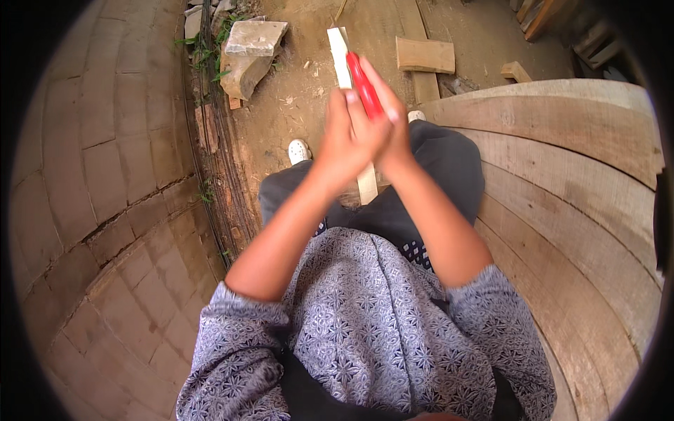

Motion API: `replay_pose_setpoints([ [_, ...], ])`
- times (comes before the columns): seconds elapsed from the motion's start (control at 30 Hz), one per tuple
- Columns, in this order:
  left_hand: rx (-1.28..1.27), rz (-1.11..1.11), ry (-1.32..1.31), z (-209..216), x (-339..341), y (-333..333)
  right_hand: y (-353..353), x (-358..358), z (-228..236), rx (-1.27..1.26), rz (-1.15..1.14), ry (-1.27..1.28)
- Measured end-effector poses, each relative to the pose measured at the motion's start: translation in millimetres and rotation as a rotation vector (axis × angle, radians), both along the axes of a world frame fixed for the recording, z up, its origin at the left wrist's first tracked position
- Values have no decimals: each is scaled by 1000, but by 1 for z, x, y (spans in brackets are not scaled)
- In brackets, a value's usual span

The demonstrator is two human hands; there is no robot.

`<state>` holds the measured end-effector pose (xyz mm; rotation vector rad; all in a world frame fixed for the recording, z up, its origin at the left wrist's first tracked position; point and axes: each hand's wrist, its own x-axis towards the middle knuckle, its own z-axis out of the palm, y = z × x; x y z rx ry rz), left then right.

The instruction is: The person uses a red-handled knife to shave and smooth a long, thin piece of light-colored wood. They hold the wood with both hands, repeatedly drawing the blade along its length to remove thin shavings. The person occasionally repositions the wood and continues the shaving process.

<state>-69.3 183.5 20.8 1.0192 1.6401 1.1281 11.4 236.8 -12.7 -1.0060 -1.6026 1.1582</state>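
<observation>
Both of my hands meet over a pale wooden strip [339,55] that runs lengthwise in front of me, its near end between my thighs. My left hand [342,144] is closed around the middle of the strip, with fingertips close against a red tool [364,85]. My right hand [395,137] grips this smooth, elongated red tool, its fingers lying along the right side. The tool rests slantwise beside the strip; its working end cannot be made out, so its exact kind is unclear. My hands are slightly blurred.
A brick wall [105,154] rises on the left, with thin rods [214,147] along its foot. A stone block [256,38] lies ahead left. Short boards [425,55] lie ahead right. Stacked planks [554,116] stand close on my right. Wood shavings dot the dirt ground [309,77].
</observation>
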Motion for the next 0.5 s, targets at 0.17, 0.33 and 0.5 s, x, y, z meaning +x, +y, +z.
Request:
replay_pose_setpoints([
  [0.17,-29,100,-235,-31,-59,94,94,-74,-43,-350,-10,134],
  [0.33,119,100,-482,-55,-38,89,86,-50,-37,-111,-90,-100],
  [0.5,272,61,-384,-59,-24,21,10,-27,-28,13,-75,0],
])
